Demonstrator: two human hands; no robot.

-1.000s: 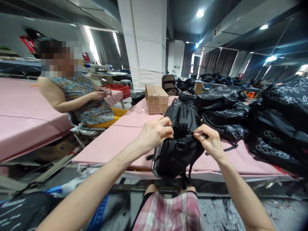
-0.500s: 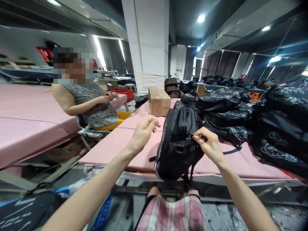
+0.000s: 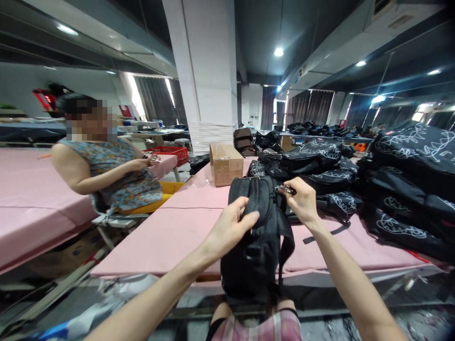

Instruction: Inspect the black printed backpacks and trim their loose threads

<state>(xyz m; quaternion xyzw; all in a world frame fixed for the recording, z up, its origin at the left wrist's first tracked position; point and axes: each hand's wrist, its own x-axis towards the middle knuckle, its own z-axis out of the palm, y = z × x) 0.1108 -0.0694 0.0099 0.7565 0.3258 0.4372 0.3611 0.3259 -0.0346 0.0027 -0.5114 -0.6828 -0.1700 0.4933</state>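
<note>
Black cloth covers the backpack, which sits at the near edge of a pink table, right in front of the person. Its bottom end pokes out over the edge, above the person's knees and pink checked clothes. A wide black strap curves down on its right side.

The left hand has hold of the backpack near its top, with the thumb on one side and the fingers bent on the other. The right hand is closed around a small dark tool with a shiny part. The tool points left, at the upper right side of the backpack. It is too small to tell what kind of tool it is, or if its tip touches the cloth.

Just past the backpack, a brown box stands on the table. To the right are more black bags in big heaps, with white squiggles on them. Far behind the box is a brown checked bag.

On the left, another person in a blue flowery top sits by a second pink table, holding something little in both hands. A red basket is behind that person, near a big white post.
</note>
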